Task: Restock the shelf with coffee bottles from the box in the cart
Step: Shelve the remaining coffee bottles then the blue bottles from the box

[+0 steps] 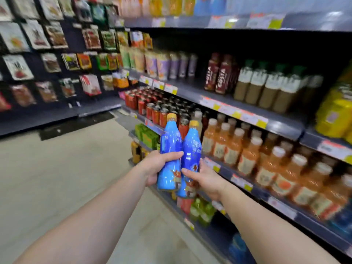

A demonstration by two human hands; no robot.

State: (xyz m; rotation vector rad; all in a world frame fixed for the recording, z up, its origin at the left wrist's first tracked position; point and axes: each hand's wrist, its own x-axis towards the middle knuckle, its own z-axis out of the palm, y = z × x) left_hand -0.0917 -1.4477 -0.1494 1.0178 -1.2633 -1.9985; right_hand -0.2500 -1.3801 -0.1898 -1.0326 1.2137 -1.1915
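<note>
Two blue plastic bottles carried upright toward the dark metal shelf (238,103) at right.
Left hand (158,166) wraps the left yellow-capped bottle (170,149); right hand (205,178) clasps the right bottle (191,149), bottles touching for steady carrying.

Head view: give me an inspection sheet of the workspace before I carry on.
Surface: dark shelf with a bare stretch left of the Costa bottles.
Job's things: two blue bottles with yellow caps, upright, side by side and touching, held in front of the shelving; cart and box not in view.
Clutter: orange-drink bottles and red cans fill the shelf below; price tags line the shelf edges.
Grippers: left hand wraps the left bottle, right hand the right one.
Cables: nothing seen.
Surroundings: snack packets hang on the far wall; pale floor; picture blurred.
</note>
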